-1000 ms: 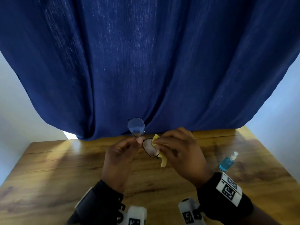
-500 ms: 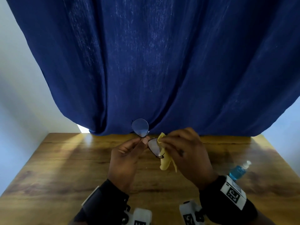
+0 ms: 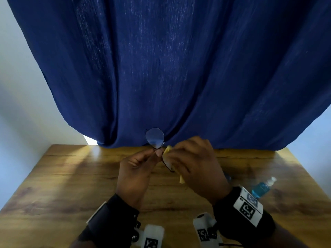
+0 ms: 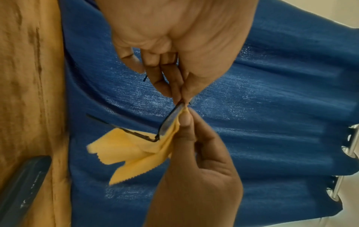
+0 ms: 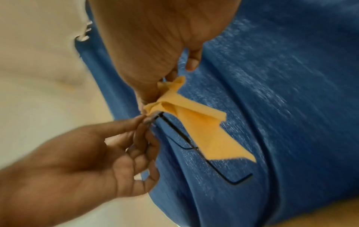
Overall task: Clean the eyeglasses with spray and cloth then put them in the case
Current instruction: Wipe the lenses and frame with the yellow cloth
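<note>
Wooden table [image 3: 71, 176], blue curtain [image 3: 161, 68] behind. Eyeglasses [image 3: 155, 138] (thin dark wire frame, rounded lenses) held above tabletop, temples unfolded. Left hand [image 3: 134, 169] pinches frame at bridge, thumb and forefinger closed on it. Right hand [image 3: 195, 163] pinches yellow cloth [image 4: 139, 153], zigzag-edged, folded over one lens. Blue spray bottle [image 3: 262, 187] lies right; dark case [image 4: 21, 187] on table.

head: dim, daylight under curtain [image 3: 170, 68] hem glares on tabletop [image 3: 71, 176], edges bowed | left wrist: bright, mostly sharp | right wrist: motion blur around my hands
</note>
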The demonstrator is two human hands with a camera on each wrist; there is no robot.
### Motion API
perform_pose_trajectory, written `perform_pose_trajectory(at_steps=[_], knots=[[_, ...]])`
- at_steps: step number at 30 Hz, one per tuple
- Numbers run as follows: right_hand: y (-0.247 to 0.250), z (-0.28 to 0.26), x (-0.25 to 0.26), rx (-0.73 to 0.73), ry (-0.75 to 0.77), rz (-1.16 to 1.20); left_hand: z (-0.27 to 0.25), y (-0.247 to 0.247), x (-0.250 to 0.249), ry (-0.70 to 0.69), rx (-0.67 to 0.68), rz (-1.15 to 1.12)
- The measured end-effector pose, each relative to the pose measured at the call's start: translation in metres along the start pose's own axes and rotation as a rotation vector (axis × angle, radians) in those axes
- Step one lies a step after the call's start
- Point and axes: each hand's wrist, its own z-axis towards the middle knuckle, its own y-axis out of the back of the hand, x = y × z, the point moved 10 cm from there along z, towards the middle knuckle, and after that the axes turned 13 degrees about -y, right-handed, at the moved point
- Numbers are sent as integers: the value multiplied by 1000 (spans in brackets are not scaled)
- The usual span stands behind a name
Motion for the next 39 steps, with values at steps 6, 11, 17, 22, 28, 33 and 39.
perform_pose_trajectory(at_steps=[6, 11, 17, 22, 28, 33, 39], knots=[[8, 1, -7, -37, -52, 31, 1, -2, -2, 18, -4, -8], [12, -6, -16, -38, -48, 22, 1, 0, -8, 22, -18, -5], [10, -11, 7, -24, -11, 88, -7, -5, -8, 37, -10, 13], [27, -17, -24, -94, -120, 64, -9, 2, -14, 5, -34, 37], [6, -19, 19, -36, 8, 73, -12, 3, -19, -26, -28, 29], [14, -13, -11, -46, -113, 57, -9, 24, -18, -4, -68, 52], [0, -12, 25, -9, 20, 90, -11, 18, -17, -38, -39, 50]])
